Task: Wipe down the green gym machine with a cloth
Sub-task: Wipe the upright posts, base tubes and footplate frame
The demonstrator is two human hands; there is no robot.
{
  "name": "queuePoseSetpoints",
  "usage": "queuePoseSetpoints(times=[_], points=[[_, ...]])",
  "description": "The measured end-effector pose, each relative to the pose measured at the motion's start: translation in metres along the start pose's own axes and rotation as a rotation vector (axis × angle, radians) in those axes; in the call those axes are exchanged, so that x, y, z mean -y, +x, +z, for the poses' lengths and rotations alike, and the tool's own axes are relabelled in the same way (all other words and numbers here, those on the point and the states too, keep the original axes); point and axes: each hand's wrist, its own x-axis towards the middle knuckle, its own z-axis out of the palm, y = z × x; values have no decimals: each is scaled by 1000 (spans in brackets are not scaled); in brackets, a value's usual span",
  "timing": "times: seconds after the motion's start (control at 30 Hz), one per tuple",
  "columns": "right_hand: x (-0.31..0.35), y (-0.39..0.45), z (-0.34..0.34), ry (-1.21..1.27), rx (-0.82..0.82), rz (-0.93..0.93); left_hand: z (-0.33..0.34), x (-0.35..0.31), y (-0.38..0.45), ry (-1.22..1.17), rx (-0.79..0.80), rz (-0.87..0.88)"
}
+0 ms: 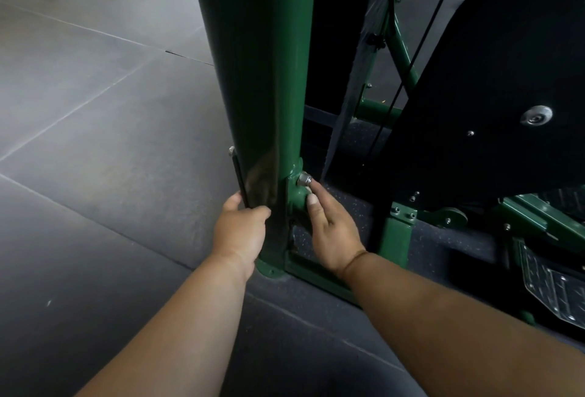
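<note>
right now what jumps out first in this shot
A thick glossy green steel post rises up the middle, with the left hand and right hand at its base by a silver bolt. No cloth shows. A big black rounded panel fills the right.

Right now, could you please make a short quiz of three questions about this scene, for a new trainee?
1. True or false: the left hand grips the lower part of the green upright post.
2. Which thing do the right hand's fingertips lie just below? A) the silver bolt B) the metal footplate C) the black round cover
3. Fill in: a cloth is ____ in this view.

Key: 1 true; 2 A; 3 not visible.
</note>
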Motion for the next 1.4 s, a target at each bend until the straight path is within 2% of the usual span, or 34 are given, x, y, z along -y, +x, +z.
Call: queuePoseSetpoints(times=[0.17, 0.3, 0.4, 0.5, 0.57, 0.67, 0.87, 0.93, 1.0, 1.1, 1.23, 1.4], points=[[-2, 12, -6, 272, 58, 246, -3, 9, 7, 278, 23, 160], [21, 15, -11, 540, 71, 125, -11, 4, 6, 456, 50, 284], [-1, 14, -11, 403, 108, 88, -13, -2, 4, 531, 51, 288], [-30, 19, -15, 281, 173, 249, -14, -4, 5, 593, 43, 320], [-31, 14, -15, 272, 138, 263, -13, -6, 4, 632, 36, 325], [-19, -7, -5, 277, -55, 131, -14, -7, 3, 664, 21, 334], [-44, -18, -5, -365, -275, -370, -16, -12, -4, 637, 46, 352], [-56, -14, -7, -449, -321, -504, -19, -14, -5, 623, 71, 346], [-60, -16, -5, -501, -288, -672, -25, -14, 1, 599, 106, 329], [-66, -19, 0, -893, -105, -1017, -38, -16, 12, 599, 182, 282], [-56, 1, 25, -1224, -98, -1138, -46, -19, 21, 513, 288, 185], [-66, 30, 75, -1469, -114, -1181, -42, -22, 21, 412, 256, 151]])
